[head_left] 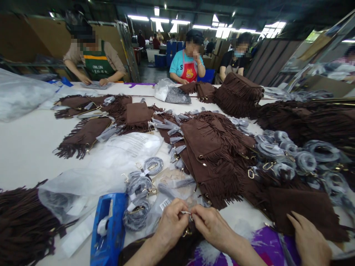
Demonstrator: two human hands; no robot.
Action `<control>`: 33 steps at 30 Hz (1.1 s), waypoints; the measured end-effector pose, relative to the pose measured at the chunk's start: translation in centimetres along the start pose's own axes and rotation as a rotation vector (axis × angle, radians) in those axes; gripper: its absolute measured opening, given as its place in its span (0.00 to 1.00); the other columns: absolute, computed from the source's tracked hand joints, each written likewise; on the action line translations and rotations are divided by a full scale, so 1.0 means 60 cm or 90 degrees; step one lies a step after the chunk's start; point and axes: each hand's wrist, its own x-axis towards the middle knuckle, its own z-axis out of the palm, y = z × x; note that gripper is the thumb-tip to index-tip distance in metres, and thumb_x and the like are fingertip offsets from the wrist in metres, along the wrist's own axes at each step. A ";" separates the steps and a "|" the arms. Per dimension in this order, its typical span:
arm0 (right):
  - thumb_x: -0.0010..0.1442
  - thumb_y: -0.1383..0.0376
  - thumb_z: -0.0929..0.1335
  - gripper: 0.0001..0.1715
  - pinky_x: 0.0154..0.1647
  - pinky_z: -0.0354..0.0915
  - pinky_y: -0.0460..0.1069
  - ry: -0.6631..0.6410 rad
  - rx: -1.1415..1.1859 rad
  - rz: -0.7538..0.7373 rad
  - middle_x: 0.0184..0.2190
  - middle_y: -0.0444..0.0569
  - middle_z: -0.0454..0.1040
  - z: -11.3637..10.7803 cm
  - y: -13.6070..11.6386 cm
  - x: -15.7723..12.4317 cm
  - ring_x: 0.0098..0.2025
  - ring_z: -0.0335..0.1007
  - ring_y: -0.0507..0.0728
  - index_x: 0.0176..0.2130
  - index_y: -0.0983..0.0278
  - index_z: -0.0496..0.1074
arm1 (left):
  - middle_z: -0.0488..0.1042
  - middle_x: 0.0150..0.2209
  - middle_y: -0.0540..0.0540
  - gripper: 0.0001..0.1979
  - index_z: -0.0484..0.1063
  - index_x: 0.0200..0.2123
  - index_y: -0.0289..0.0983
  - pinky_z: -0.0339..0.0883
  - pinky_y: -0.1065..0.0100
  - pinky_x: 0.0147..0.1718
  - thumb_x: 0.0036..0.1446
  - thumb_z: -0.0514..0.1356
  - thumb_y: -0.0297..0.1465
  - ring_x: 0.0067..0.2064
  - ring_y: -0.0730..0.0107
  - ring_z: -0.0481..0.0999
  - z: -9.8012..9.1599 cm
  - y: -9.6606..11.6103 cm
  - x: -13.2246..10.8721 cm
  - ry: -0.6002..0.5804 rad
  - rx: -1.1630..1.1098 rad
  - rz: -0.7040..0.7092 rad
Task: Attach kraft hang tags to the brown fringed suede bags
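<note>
My left hand [171, 223] and my right hand [213, 226] meet low in the centre, fingertips pinched together. Between them runs a short piece of thin white cord [185, 212], with each hand closed on an end. Just below my fingers hangs a gold metal clasp [186, 232], above a dark brown bag [138, 248] mostly hidden by my left forearm. A clear plastic bag with a barcode label [165, 204] lies behind my left hand. Plastic-wrapped coiled straps [137, 214] with gold hooks sit to its left.
A blue tape dispenser [109, 229] stands at front left. Brown fringed bags [205, 147] are piled ahead, with more wrapped strap coils [277, 147] at right. Another person's hand [310, 238] rests by a brown bag [302, 210]. Several co-workers are across the table [41, 147].
</note>
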 end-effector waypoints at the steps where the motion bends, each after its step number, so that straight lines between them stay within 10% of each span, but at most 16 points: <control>1: 0.60 0.71 0.57 0.12 0.26 0.54 0.45 0.004 -0.002 -0.002 0.22 0.43 0.70 0.001 0.001 0.000 0.24 0.68 0.52 0.30 0.63 0.65 | 0.69 0.27 0.50 0.09 0.67 0.22 0.36 0.63 0.72 0.29 0.43 0.50 0.19 0.29 0.72 0.70 -0.001 0.001 0.000 -0.003 0.004 -0.014; 33: 0.57 0.73 0.59 0.09 0.23 0.52 0.45 0.052 -0.061 -0.027 0.20 0.44 0.70 0.014 0.003 0.010 0.23 0.69 0.53 0.28 0.64 0.65 | 0.67 0.26 0.49 0.07 0.62 0.22 0.37 0.59 0.69 0.31 0.44 0.50 0.20 0.30 0.68 0.68 -0.006 0.006 0.011 -0.047 0.060 -0.119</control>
